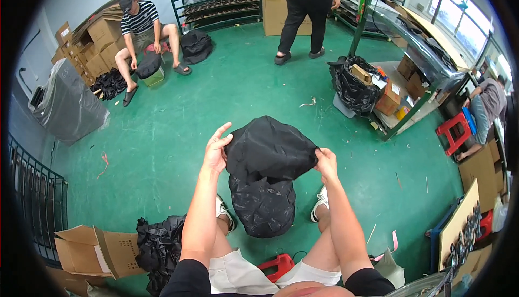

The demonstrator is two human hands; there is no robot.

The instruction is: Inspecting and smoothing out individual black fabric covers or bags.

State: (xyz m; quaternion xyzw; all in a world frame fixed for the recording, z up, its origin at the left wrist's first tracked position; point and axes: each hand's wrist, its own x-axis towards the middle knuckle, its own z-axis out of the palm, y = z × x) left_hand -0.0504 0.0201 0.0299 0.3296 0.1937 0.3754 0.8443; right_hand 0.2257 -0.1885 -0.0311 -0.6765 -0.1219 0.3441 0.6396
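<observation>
In front of me is a piece of black cloth (270, 148), bulging and rounded like a bag or cover. At its right corner, the fingers of my right hand (326, 164) are closed on the edge. My left hand (216, 148) is at the left edge, fingers apart, with its thumb touching the cloth. Below the cloth, between my feet, stands a rounded bundle in wrinkled, shiny black plastic (263, 208). The cloth overlaps its top, and whatever supports the bundle is hidden.
An open cardboard box (92, 251) and a black fabric heap (160, 248) lie at lower left. Beneath me shows a red stool (277, 267). A seated person (141, 24) handles a black piece at far left; another person (306, 10) stands ahead. A workbench (413, 43) is at right.
</observation>
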